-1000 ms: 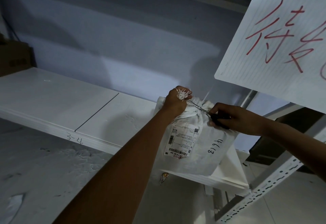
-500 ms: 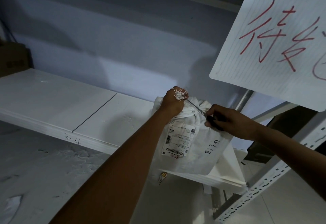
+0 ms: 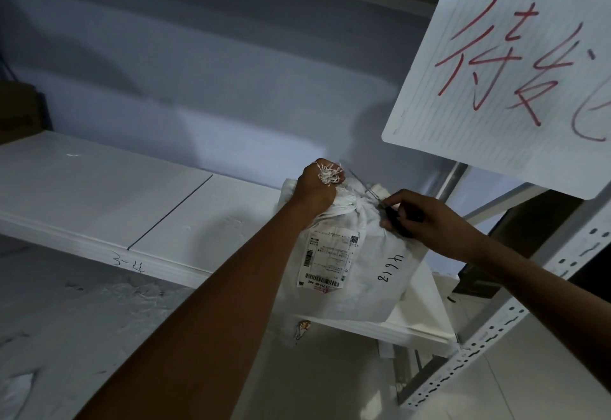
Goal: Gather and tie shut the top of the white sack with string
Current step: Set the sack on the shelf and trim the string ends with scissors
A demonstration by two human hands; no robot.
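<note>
A white sack (image 3: 363, 280) stands on the right end of a white shelf (image 3: 99, 188), with a shipping label (image 3: 325, 259) and handwritten numbers on its front. Its top is bunched into a tied neck (image 3: 355, 204). My left hand (image 3: 312, 189) is closed just above the neck on a frayed tuft of white string (image 3: 329, 174). My right hand (image 3: 429, 221) grips black-handled scissors (image 3: 365, 186) beside the neck. Their thin blades point up-left toward the string near my left hand. I cannot tell whether the blades touch the string.
A white sign with red handwriting (image 3: 512, 65) hangs at the upper right, close above my right hand. A perforated metal upright (image 3: 496, 330) runs along the shelf's right side. A cardboard box (image 3: 16, 112) sits at the far left. The wall lies behind the shelf.
The view has drifted a little, so everything sits slightly further left in the frame. Both hands keep their hold at the sack's neck, and the scissors stay aimed at the string.
</note>
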